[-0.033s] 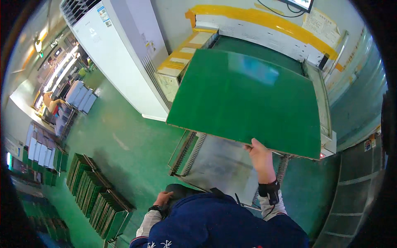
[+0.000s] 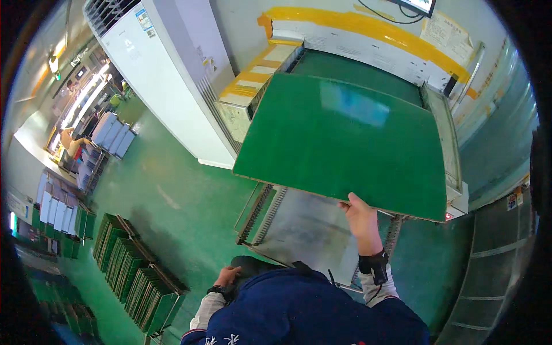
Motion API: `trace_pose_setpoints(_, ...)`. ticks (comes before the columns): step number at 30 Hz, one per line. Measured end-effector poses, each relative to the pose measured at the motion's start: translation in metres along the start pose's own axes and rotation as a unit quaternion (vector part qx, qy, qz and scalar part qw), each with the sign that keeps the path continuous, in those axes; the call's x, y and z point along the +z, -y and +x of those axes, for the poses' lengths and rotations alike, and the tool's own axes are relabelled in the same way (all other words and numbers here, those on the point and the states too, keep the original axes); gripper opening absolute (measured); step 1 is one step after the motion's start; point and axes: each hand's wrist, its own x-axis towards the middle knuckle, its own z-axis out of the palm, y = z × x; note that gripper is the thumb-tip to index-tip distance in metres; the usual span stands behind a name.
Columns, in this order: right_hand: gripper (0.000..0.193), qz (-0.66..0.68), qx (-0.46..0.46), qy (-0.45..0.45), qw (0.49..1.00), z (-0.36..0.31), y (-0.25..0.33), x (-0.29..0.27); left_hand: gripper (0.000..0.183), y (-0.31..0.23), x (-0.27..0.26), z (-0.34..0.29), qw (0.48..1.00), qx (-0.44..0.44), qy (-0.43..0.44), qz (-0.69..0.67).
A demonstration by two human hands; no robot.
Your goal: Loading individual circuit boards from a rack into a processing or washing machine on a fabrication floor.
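Observation:
My right hand (image 2: 362, 221) grips the near edge of a large, glossy green board (image 2: 339, 144), thumb on top and fingers under the rim. The board is tilted, and its far side overlaps the green bed of a machine (image 2: 359, 77). Light reflects off its upper face. Down by my dark-clad leg, my left hand (image 2: 229, 276) hangs with its fingers curled in, and nothing shows in it. Below the board stands a metal rack (image 2: 261, 215) with coiled, spring-like side rails and a grey flat plate (image 2: 310, 230).
A tall white floor-standing air conditioner (image 2: 167, 86) rises left of the machine. On the floor at left, a rack (image 2: 135, 270) holds several upright green boards. Dark panelling (image 2: 494, 259) stands at right. A screen (image 2: 422, 6) hangs above. Farther left are bluish-white stacks (image 2: 112, 135).
The board's far edge has dipped slightly toward me, and the reflection on it has shifted. My right hand keeps its grip; my left hand stays put.

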Motion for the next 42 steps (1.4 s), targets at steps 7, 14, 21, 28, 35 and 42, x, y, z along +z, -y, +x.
trace_pose_setpoints(7,0.016,0.01,0.051,0.002,0.999,0.008,-0.024,-0.006,0.039,0.002,0.0,-0.006,0.999,-0.026,0.002,-0.048)
trace_pose_setpoints(14,0.009,0.083,0.086,-0.044,0.992,0.02,-0.052,-0.009,0.041,-0.004,0.0,-0.013,0.999,-0.04,-0.006,0.007)
trace_pose_setpoints(21,0.011,0.117,0.102,-0.079,0.985,0.032,-0.058,-0.01,0.039,-0.015,0.0,-0.021,0.998,-0.034,-0.003,0.043)
trace_pose_setpoints(28,0.01,0.127,0.094,-0.069,0.985,0.05,-0.053,-0.01,0.035,-0.021,0.001,-0.025,0.999,-0.042,0.008,0.03)
trace_pose_setpoints(35,0.011,0.146,0.082,-0.087,0.982,0.067,-0.049,-0.013,0.036,-0.018,-0.001,-0.024,1.0,-0.002,0.005,0.027)
trace_pose_setpoints(42,0.013,0.127,0.083,-0.091,0.984,0.074,-0.045,-0.011,0.034,-0.027,0.0,-0.029,0.999,-0.038,0.01,0.026)
